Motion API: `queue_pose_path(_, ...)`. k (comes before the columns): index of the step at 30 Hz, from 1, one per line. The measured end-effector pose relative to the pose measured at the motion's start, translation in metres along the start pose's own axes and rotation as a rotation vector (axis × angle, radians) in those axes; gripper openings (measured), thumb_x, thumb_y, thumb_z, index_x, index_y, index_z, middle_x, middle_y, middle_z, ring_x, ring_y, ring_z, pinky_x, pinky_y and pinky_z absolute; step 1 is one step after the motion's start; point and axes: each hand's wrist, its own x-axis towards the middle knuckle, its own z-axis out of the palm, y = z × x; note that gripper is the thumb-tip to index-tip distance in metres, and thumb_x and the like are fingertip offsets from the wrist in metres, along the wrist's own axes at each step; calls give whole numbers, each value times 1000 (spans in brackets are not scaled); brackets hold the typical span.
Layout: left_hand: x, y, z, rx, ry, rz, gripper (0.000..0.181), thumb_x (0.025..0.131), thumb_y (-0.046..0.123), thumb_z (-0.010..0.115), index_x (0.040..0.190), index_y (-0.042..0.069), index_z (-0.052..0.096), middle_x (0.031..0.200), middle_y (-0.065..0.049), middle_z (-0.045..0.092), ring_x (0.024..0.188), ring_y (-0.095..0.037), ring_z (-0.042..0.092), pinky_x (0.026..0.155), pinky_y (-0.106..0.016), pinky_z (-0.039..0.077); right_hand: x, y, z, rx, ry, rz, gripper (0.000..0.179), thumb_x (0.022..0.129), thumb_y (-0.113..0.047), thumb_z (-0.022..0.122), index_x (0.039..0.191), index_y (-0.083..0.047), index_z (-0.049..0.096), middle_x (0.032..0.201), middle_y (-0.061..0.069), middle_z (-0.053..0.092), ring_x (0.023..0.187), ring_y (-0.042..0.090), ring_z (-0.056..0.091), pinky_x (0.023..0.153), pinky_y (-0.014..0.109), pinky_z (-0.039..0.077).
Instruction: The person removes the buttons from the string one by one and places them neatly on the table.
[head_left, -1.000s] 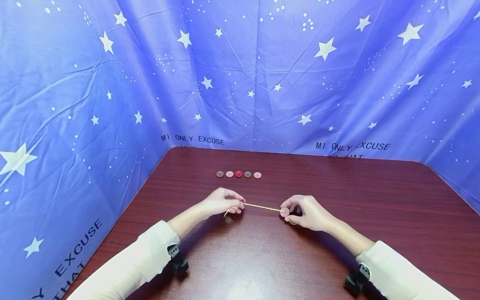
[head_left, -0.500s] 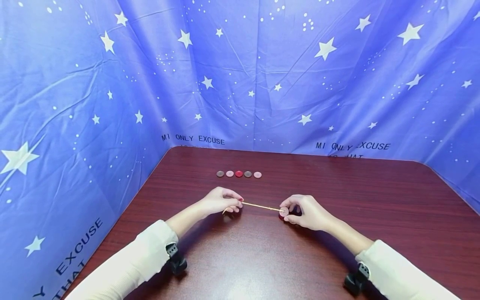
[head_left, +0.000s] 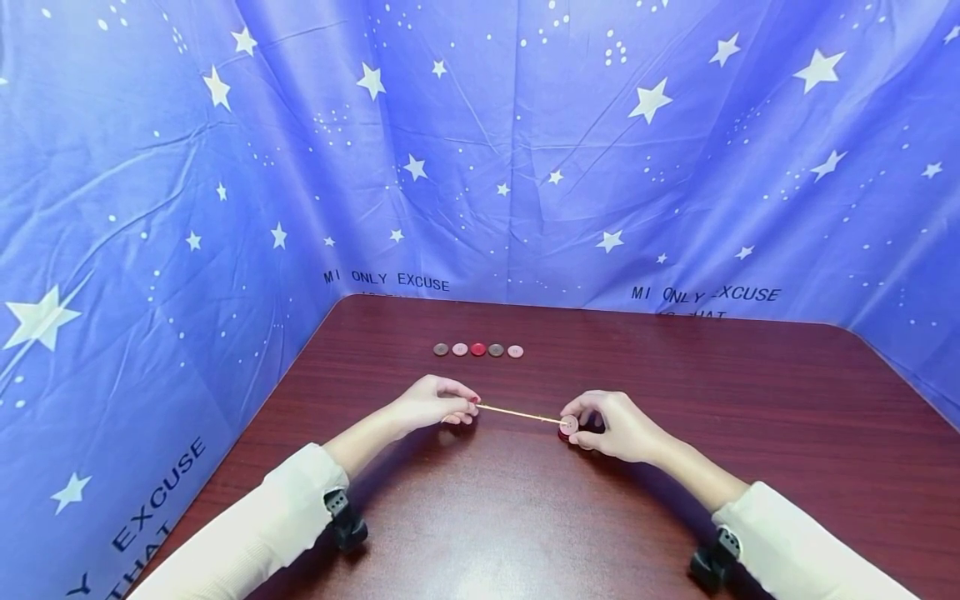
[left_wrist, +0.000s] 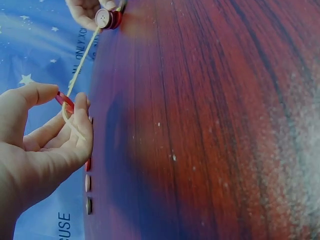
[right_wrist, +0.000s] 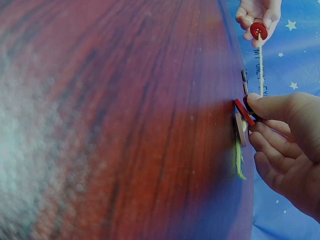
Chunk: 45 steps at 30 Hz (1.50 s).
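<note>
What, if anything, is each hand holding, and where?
The left hand pinches a red button by its rim; the right hand holds strung buttons by their edges.

I count five loose buttons [head_left: 478, 350], perhaps four threaded ones [head_left: 572, 426], and one cord [head_left: 521, 413].

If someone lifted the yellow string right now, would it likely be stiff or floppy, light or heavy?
Probably floppy: the yellow string is straight between the left hand and right hand, yet its slack part curves. Likely light, as it looks thin. The red button at the left hand might slide, since the string seems threaded through it.
</note>
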Motion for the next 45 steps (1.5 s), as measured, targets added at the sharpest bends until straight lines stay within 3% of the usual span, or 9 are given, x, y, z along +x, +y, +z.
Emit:
queue_pose_path(9, 0, -6, -7, -116, -16, -32, 32, 95, 9, 57, 118, -13, 60, 108, -25, 70, 80, -8, 70, 81, -25, 59, -1, 1, -1, 9, 7, -2, 24, 75, -6, 78, 96, -8, 69, 82, -1, 70, 67, 0, 58, 52, 17, 45)
queue_pose_path(18, -2, -9, -13, -184, -15, -68, 32, 95, 8, 54, 120, -12, 58, 103, -18, 73, 83, -10, 71, 83, -26, 58, -3, 3, -1, 3, 9, 3, 24, 75, -7, 79, 97, -9, 69, 83, -1, 70, 68, 1, 59, 52, 17, 45)
queue_pose_path(37, -5, -15, -34, -221, 10, -57, 36, 95, 7, 55, 123, -15, 53, 99, -8, 73, 83, -7, 69, 84, -26, 58, -4, 4, -2, 10, 6, -1, 23, 75, -7, 79, 95, -9, 69, 82, -1, 70, 68, 0, 59, 50, 17, 44)
queue_pose_path(45, -3, -18, -42, -203, 83, -73, 36, 93, 7, 58, 124, -13, 55, 93, 0, 72, 80, -4, 68, 77, -19, 58, -3, 6, -2, 11, 6, -4, 22, 74, -7, 79, 94, -9, 69, 82, -1, 70, 70, 0, 59, 51, 17, 45)
